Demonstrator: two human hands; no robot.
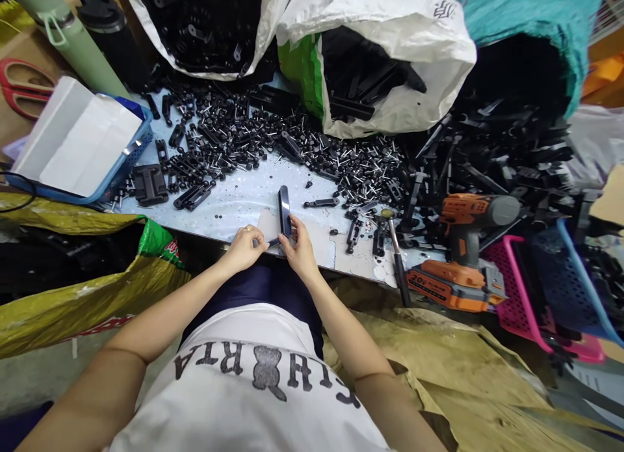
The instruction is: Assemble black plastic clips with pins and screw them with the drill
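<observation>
Near the table's front edge, my right hand [299, 247] grips a long black part [285, 211] with rounded ends, which points away from me. Beside it, my left hand [246, 247] has its fingers pinched on a small dark piece [273, 242], close to the lower end of the long part. A ring shows on one left finger. Beyond both hands, the light blue table top [234, 205] bears a heap of small black parts with metal pins [351, 166]. A separate black link [322, 203] lies just right of the long part.
An orange cordless drill [455, 283] and a small hammer [398, 257] lie at the right, by a pink basket [511, 296]. White sacks [390, 16] of black parts stand behind. At left are a blue basket [112, 172], green bottle [78, 42] and red scissors [24, 88].
</observation>
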